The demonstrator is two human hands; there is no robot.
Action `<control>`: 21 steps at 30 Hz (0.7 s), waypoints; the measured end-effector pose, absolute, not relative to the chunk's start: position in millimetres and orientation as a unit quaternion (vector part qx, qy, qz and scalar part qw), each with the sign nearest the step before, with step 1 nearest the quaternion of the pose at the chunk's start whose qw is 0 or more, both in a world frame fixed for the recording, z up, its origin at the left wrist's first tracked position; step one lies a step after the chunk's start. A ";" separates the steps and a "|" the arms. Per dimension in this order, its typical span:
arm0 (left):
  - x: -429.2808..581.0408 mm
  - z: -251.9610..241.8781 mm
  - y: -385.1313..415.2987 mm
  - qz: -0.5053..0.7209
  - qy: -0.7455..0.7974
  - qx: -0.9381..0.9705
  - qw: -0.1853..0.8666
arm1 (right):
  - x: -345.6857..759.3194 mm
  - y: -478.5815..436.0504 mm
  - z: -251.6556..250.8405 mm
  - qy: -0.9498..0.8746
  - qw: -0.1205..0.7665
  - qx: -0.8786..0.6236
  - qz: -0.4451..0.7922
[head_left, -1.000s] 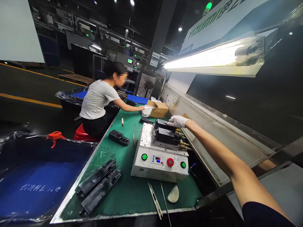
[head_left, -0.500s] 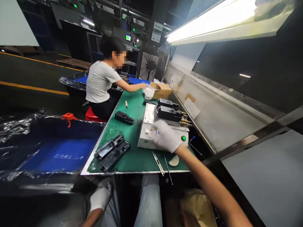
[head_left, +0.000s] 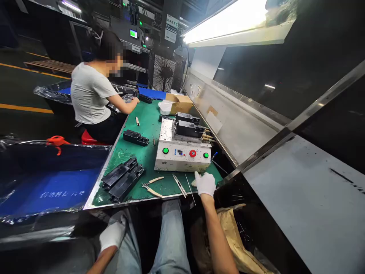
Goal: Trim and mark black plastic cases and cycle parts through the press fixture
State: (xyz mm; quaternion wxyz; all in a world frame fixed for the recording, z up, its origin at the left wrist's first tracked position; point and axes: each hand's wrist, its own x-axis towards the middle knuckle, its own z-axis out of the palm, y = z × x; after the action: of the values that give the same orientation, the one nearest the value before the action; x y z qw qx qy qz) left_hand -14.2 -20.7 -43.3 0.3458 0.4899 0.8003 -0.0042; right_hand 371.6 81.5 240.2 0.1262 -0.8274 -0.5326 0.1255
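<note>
My right hand (head_left: 205,184), in a white glove, is at the front right of the green table. Its fingers are closed around a beige half-round piece (head_left: 194,183), largely covered by the glove. Left of it lie a thin metal rod (head_left: 190,189), a slim tweezer-like tool (head_left: 180,185) and cutting pliers (head_left: 153,186) with beige handles, jaws apart. My left hand (head_left: 112,233), also gloved, rests on my left thigh below the table edge, fingers loosely extended, apparently holding nothing. Behind my right hand stands a white control box (head_left: 182,160) with black housings (head_left: 188,128) on top.
Black plastic parts (head_left: 124,179) lie on the table's left side, another (head_left: 135,137) behind them. A co-worker (head_left: 91,91) sits at the far left by a cardboard box (head_left: 180,103). A lined bin (head_left: 54,190) stands left; a lamp (head_left: 234,23) hangs above.
My right hand has moved from the control box panel down to the half-round piece. The pliers now lie on the table. The co-worker's arm has drawn back from the cardboard box. The view has shifted.
</note>
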 end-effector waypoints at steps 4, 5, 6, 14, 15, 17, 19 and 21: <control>-14.9 -44.5 -20.1 0.003 0.796 0.497 0.345 | 402.7 82.6 229.4 -0.480 0.111 -0.854 0.167; -14.8 -44.8 -20.4 0.004 0.797 0.497 0.343 | 400.9 83.5 223.7 -0.472 0.124 -0.855 0.176; -14.6 -45.0 -20.7 0.005 0.798 0.497 0.341 | 398.2 84.0 218.5 -0.462 0.143 -0.855 0.185; -17.3 -40.7 -20.9 -0.005 0.788 0.505 0.351 | 405.2 48.1 217.2 -0.423 0.438 -0.731 0.308; -18.2 -40.2 -20.5 -0.006 0.786 0.508 0.352 | 405.9 41.5 220.0 -0.425 0.472 -0.700 0.327; -19.8 -40.1 -19.8 -0.010 0.783 0.513 0.352 | 404.5 31.3 225.7 -0.411 0.547 -0.614 0.394; -20.8 -40.7 -19.7 -0.016 0.781 0.517 0.349 | 399.9 27.3 231.9 -0.393 0.601 -0.503 0.480; -21.3 -41.1 -20.1 -0.019 0.782 0.519 0.344 | 394.5 31.9 240.0 -0.397 0.612 -0.427 0.534</control>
State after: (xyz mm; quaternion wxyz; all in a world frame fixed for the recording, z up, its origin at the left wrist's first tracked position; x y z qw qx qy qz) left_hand -21.3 -20.1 -41.1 0.3441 0.5192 0.7821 -0.0190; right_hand 394.5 31.9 240.0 0.6116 -0.4273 -0.3974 0.5342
